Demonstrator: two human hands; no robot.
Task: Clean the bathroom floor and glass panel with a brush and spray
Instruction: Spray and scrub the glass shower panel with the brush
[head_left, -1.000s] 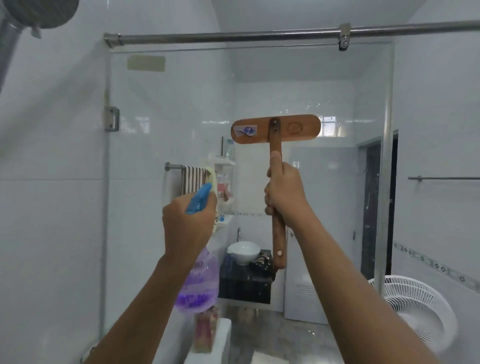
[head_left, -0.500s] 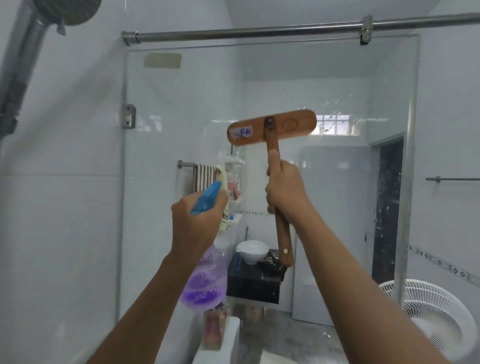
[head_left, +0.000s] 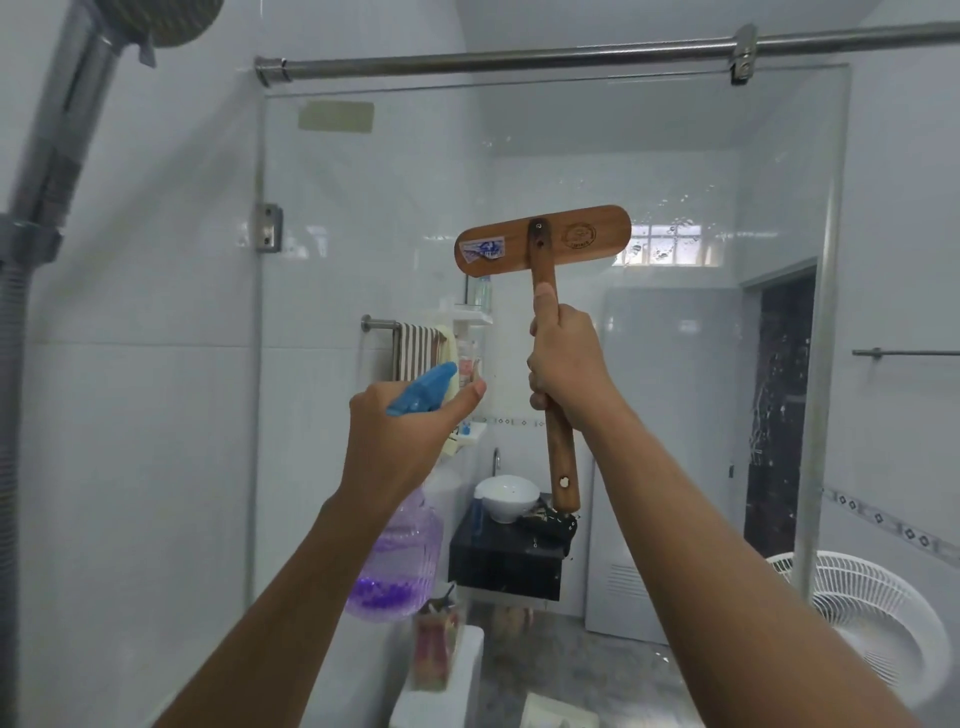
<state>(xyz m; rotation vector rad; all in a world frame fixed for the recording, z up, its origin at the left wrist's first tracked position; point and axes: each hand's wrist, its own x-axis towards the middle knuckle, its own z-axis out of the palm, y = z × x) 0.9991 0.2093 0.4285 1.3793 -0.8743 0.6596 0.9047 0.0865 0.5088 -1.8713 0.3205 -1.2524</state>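
My right hand (head_left: 566, 364) grips the handle of a wooden brush (head_left: 543, 239), held upright with its flat head up against the glass panel (head_left: 675, 171). The head tilts slightly, right end higher. My left hand (head_left: 405, 431) holds a spray bottle (head_left: 400, 566) with a blue trigger head and purple liquid at the bottom, its nozzle pointing at the glass just left of the brush handle. Water drops show on the glass to the right of the brush head.
A steel rail (head_left: 571, 52) runs along the panel's top. A shower head and hose (head_left: 47, 171) hang at the left. Behind the glass are a towel bar (head_left: 410, 343), a sink (head_left: 506, 496) on a dark cabinet, and a white fan (head_left: 872, 618) at lower right.
The view has shifted left, so everything sits further right in frame. The brush head has tilted, right end up. My left thumb has come off the bottle and points toward the glass.
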